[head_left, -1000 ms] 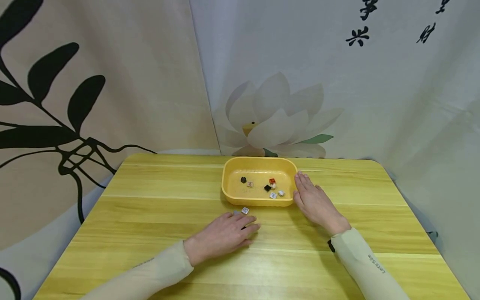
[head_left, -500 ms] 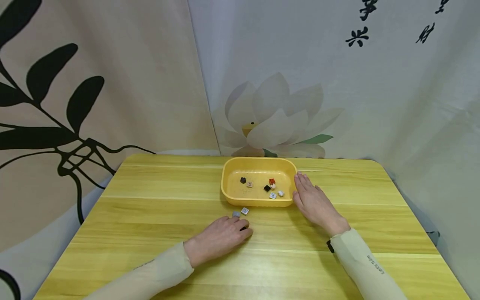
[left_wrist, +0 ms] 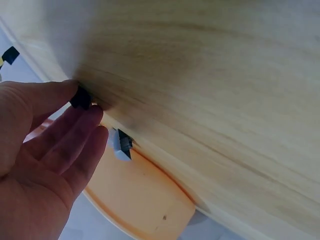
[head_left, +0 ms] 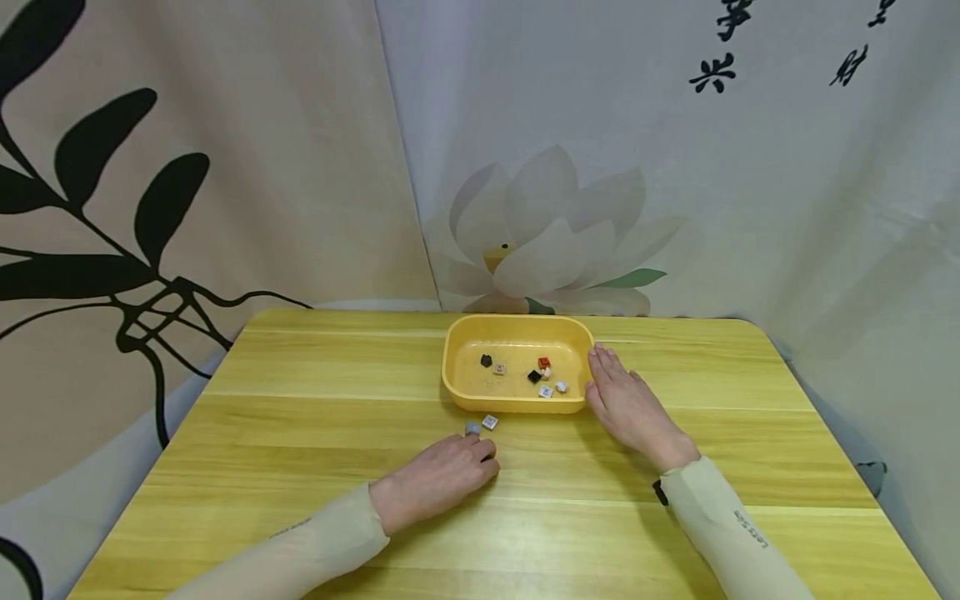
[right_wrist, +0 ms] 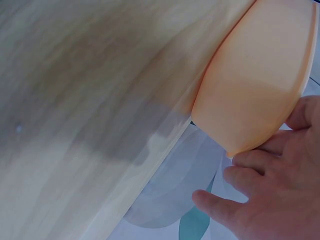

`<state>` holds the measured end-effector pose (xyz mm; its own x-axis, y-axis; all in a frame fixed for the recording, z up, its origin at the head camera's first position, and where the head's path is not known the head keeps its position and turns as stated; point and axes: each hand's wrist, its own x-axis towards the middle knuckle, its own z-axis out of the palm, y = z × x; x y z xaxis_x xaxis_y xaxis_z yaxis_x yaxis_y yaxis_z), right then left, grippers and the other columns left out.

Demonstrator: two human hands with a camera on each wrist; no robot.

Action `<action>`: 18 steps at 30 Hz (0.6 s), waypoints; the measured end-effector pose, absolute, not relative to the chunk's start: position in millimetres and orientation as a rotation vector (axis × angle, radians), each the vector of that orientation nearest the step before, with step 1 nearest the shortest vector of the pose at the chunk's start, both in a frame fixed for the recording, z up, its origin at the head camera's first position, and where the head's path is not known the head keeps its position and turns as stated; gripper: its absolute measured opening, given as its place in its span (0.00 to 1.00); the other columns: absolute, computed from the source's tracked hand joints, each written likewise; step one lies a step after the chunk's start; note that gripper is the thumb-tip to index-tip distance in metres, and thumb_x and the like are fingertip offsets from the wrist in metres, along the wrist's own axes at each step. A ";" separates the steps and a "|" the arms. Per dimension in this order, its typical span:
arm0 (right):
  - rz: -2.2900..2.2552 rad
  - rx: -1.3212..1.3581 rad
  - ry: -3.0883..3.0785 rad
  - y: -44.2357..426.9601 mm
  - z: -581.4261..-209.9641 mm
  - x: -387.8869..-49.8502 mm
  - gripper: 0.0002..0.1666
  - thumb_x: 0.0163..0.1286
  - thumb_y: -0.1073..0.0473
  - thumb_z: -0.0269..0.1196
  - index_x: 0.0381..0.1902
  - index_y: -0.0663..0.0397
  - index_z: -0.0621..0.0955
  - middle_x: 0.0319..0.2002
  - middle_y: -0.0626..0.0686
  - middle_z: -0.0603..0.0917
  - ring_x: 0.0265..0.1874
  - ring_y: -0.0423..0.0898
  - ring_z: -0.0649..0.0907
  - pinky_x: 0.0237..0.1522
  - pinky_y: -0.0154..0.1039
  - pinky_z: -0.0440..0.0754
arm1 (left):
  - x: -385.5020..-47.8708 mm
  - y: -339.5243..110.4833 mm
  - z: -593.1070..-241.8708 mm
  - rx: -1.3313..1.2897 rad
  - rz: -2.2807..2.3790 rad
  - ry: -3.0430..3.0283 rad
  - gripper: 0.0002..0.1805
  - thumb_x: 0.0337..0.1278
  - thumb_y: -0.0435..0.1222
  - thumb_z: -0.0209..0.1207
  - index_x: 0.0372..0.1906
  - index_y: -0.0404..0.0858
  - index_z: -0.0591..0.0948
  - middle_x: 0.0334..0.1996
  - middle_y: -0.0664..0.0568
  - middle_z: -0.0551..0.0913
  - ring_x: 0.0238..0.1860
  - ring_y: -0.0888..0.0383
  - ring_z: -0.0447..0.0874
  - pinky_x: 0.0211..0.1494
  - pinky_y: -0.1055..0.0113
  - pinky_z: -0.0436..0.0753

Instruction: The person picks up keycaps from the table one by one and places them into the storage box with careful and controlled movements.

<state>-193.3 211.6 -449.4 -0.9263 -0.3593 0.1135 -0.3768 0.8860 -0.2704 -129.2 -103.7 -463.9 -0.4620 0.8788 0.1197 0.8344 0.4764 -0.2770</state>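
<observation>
My left hand (head_left: pixel 438 479) is low over the table in front of the yellow tray (head_left: pixel 457 393). In the left wrist view its thumb and fingertips pinch a small black piece (left_wrist: pixel 81 98), block-like, its exact kind unclear. Just beyond the fingertips lie a small grey piece (head_left: pixel 472 428) and a small white square piece (head_left: pixel 490 422) with a dark mark on top. My right hand (head_left: pixel 633 408) rests its extended fingers against the tray's right end. Inside the tray are several small pieces, among them a red one (head_left: pixel 543 362) and a black one (head_left: pixel 534 377).
The light wooden table (head_left: pixel 315 400) carries the tray near its back edge. Behind it hangs a curtain (head_left: pixel 600 108) printed with a lotus and dark leaves.
My left hand has drawn slightly back to the left and its fingers have closed together, uncovering more of the grey piece. The right hand and tray have stayed put.
</observation>
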 end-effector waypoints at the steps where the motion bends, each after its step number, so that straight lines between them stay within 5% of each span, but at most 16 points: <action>1: 0.448 0.586 -2.992 211.6 -449.4 -193.2 0.35 0.85 0.53 0.45 0.78 0.73 0.58 0.80 0.67 0.55 0.78 0.65 0.58 0.70 0.69 0.64 | -129.4 -103.9 -464.7 -1.469 0.259 -2.479 0.05 0.65 0.31 0.66 0.40 0.45 0.86 0.36 0.58 0.80 0.36 0.61 0.78 0.38 0.70 0.79; 12: 0.443 0.575 -3.005 211.3 -449.2 -193.1 0.35 0.85 0.53 0.44 0.78 0.73 0.57 0.80 0.67 0.55 0.79 0.64 0.57 0.71 0.69 0.63 | -133.6 -104.5 -456.7 -1.466 0.095 -2.459 0.05 0.63 0.30 0.68 0.39 0.43 0.88 0.37 0.55 0.82 0.35 0.62 0.79 0.41 0.72 0.81; 18: 0.445 0.576 -3.008 211.3 -449.4 -193.1 0.35 0.85 0.53 0.44 0.78 0.73 0.57 0.80 0.67 0.55 0.79 0.64 0.57 0.71 0.69 0.63 | -139.7 -104.8 -440.6 -1.395 -0.089 -2.454 0.11 0.62 0.27 0.69 0.47 0.38 0.89 0.45 0.51 0.86 0.44 0.60 0.84 0.50 0.71 0.83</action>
<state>-193.1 211.3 -449.4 -0.9296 -0.3551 0.0993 -0.3686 0.8893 -0.2705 -139.7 -104.8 -440.6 -0.4740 0.8272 0.3018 0.8469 0.5221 -0.1009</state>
